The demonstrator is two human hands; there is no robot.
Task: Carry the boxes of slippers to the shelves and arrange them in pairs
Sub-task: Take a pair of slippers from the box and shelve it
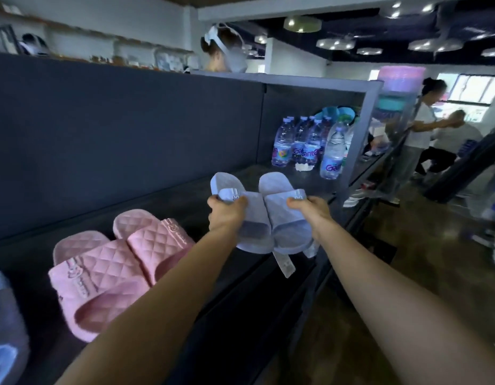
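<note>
head | left hand (223, 215) and right hand (310, 211) each pinch one strap of the lilac slippers (264, 215), held side by side above the shelf (168, 195), right of the pink pair (118, 268) | risk: heels overhang the front edge; an early release could tip them off

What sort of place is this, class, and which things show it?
Probably a shop or stockroom: a dark shelf holds a pink pair of slippers and bottled water, while the left hand and right hand hold a blue pair.
</note>
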